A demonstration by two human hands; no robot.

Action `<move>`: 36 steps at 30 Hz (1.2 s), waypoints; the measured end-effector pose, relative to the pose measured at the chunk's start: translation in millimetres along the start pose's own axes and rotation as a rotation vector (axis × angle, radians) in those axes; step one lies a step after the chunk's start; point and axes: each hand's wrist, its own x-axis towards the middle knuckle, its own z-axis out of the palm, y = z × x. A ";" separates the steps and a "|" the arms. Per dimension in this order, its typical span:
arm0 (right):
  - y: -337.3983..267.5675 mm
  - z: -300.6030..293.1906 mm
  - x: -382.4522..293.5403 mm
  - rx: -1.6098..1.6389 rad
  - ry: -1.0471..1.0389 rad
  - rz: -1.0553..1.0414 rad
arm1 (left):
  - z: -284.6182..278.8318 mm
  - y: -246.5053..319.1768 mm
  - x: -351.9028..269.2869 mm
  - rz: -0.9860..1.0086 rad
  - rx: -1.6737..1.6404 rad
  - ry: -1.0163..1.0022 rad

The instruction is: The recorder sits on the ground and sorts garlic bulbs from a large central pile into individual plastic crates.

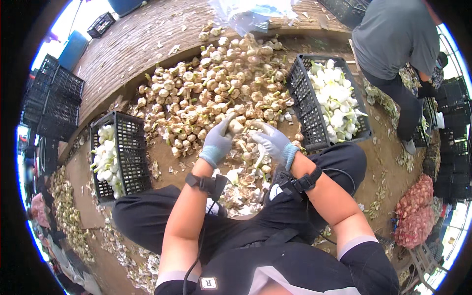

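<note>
My left hand (218, 139), in a grey glove with a blue cuff, has its thumb and fingers around a garlic bulb (236, 127). To its right, my right hand (274, 142) wears a matching glove; its fingers are apart and I see nothing held in them. Both hands are over the near edge of a large heap of unpeeled garlic bulbs (217, 84). Just below my right hand a pale green garlic stem (260, 156) stands out among loose bulbs. Peeled garlic skins (239, 195) lie between my crossed legs.
Black plastic crates of white cleaned garlic stand at my right (311, 110) and left (132, 155). A wooden board (147, 40) borders the heap, with a clear plastic bag (250, 14) on it. A co-worker (398, 40) bends over at right, beyond red mesh sacks (415, 214).
</note>
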 end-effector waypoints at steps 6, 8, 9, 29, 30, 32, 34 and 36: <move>-11.8 25.5 -21.7 0.084 -0.290 -0.086 | -48.5 77.5 -46.6 0.325 0.497 0.052; -10.6 35.8 -26.1 0.145 -0.322 -0.097 | -56.9 82.2 -60.6 0.424 0.543 0.124; -8.8 41.4 -28.3 0.200 -0.331 -0.083 | -57.2 82.3 -66.0 0.418 0.546 0.121; 10.3 62.4 -42.3 -0.582 0.188 -1.205 | -31.7 66.3 -113.7 -0.178 -1.024 0.168; 12.0 62.2 -44.5 -0.577 0.224 -1.151 | -31.1 65.5 -113.0 -0.165 -1.025 0.163; 15.1 60.7 -46.6 -0.493 0.184 -1.038 | -28.8 64.9 -111.4 -0.107 -1.013 0.150; 17.2 58.3 -45.1 -0.508 0.230 -0.985 | -25.8 65.8 -110.8 -0.070 -0.965 0.203; 18.3 56.5 -40.2 -0.525 0.229 -1.031 | -23.5 67.4 -110.3 -0.079 -0.905 0.254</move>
